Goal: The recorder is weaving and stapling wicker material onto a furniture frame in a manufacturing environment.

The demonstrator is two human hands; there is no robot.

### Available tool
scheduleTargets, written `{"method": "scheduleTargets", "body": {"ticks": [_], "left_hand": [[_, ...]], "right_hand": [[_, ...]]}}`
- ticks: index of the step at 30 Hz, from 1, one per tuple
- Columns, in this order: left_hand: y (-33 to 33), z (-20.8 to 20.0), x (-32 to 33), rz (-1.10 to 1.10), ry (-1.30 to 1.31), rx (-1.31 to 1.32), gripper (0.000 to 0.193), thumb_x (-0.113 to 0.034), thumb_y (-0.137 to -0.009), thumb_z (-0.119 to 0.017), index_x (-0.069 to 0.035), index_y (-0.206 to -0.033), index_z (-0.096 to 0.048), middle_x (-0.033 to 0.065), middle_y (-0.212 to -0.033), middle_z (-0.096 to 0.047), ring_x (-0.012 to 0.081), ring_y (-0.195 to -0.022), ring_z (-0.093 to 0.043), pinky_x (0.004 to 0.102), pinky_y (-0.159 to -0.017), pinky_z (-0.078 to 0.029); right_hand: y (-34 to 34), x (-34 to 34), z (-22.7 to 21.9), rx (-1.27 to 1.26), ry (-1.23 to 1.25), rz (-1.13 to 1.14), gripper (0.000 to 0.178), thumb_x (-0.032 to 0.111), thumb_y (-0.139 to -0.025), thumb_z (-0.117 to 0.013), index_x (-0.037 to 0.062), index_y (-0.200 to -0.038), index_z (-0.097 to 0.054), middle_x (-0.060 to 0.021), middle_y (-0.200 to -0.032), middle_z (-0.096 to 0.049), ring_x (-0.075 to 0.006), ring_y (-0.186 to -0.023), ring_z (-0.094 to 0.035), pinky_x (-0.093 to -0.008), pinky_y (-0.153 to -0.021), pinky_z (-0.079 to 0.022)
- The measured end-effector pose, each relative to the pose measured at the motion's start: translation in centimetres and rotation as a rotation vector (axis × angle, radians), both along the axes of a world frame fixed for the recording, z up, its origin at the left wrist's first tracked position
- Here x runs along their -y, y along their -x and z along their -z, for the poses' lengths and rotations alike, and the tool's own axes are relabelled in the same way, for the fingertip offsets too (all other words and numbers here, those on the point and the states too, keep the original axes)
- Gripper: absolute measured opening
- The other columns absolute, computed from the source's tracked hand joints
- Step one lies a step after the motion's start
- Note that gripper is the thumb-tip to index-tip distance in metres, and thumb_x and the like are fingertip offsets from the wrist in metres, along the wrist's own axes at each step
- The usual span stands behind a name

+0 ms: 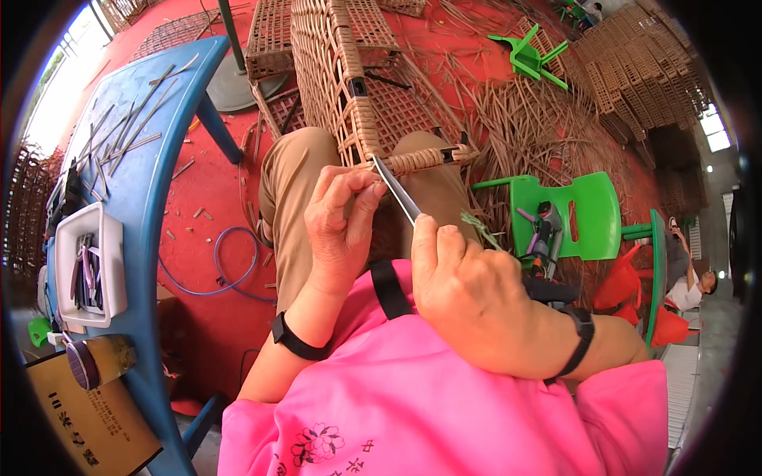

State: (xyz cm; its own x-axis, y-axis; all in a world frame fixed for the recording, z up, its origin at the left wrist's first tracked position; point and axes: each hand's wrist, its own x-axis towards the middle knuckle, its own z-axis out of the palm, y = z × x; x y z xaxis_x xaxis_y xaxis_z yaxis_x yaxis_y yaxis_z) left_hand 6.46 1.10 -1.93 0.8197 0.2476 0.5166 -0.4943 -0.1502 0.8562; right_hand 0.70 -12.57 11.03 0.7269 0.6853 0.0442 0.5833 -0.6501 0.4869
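Observation:
My right hand is closed around a knife whose long silver blade points up and to the left. The tip meets the corner of a woven rattan frame, which rests across my knees. Beside that tip, my left hand is closed, with thumb and fingertips pinched on the end of a thin, pale rattan strip. From this corner a wrapped bar runs right, showing dark gaps in its binding. The knife's handle is hidden in my fist.
On my left, a blue table holds loose strips, a white bin of tools and a jar. A green plastic chair with power tools stands right. Beyond lie piled strips and stacked woven panels. A person is far right.

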Motion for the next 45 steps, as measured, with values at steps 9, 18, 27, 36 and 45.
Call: {"method": "scheduleTargets", "body": {"ticks": [9, 18, 27, 36, 45], "left_hand": [[-0.1, 0.6, -0.3, 0.203, 0.278, -0.084, 0.004, -0.002, -0.092, -0.062, 0.002, -0.093, -0.063, 0.0034, -0.092, -0.06, 0.0106, -0.087, -0.057, 0.0234, -0.082, -0.046], [0.6, -0.4, 0.0, 0.278, 0.586, -0.364, 0.013, -0.017, -0.093, -0.063, -0.006, -0.089, -0.065, -0.0004, -0.092, -0.063, 0.0092, -0.087, -0.058, 0.0252, -0.086, -0.043], [-0.5, -2.9, -1.9, 0.314, 0.542, -0.754, 0.011, -0.022, -0.085, -0.067, -0.011, -0.083, -0.065, -0.0019, -0.082, -0.061, 0.012, -0.085, -0.058, 0.033, -0.086, -0.042], [-2.1, -4.2, -3.0, 0.336, 0.522, -0.935, 0.011, -0.02, -0.082, -0.068, -0.01, -0.083, -0.066, 0.0006, -0.081, -0.062, 0.0131, -0.081, -0.059, 0.0334, -0.084, -0.043], [-3.4, -5.7, -4.2, 0.412, 0.341, -1.03, 0.01, -0.019, -0.082, -0.069, -0.009, -0.083, -0.066, 0.0009, -0.079, -0.062, 0.011, -0.078, -0.059, 0.0288, -0.075, -0.047]], "right_hand": [[-0.7, 2.6, 7.5, -0.023, -0.467, -0.001, 0.043, -0.003, -0.084, -0.056, -0.0125, -0.125, -0.049, -0.0156, -0.083, -0.056, -0.0247, -0.055, -0.06, -0.0335, -0.047, -0.049], [-1.0, 2.8, 9.5, -0.355, -0.975, 0.042, 0.056, -0.004, -0.083, -0.05, -0.0016, -0.139, -0.04, -0.0182, -0.098, -0.057, -0.036, -0.072, -0.062, -0.0426, -0.061, -0.053], [-1.0, 3.0, 9.4, -0.415, -1.155, 0.069, 0.053, -0.005, -0.085, -0.051, 0.0051, -0.136, -0.047, -0.0146, -0.09, -0.059, -0.0341, -0.073, -0.062, -0.0432, -0.065, -0.052], [-2.6, 4.6, 6.9, -0.564, -1.234, 0.042, 0.047, -0.01, -0.084, -0.049, 0.0033, -0.129, -0.054, -0.0164, -0.086, -0.061, -0.033, -0.075, -0.064, -0.0425, -0.067, -0.052], [-3.6, 5.6, 3.8, -0.703, -1.192, 0.085, 0.041, -0.008, -0.086, -0.048, -0.0012, -0.126, -0.056, -0.0203, -0.109, -0.065, -0.0266, -0.084, -0.066, -0.0343, -0.08, -0.053]]}}
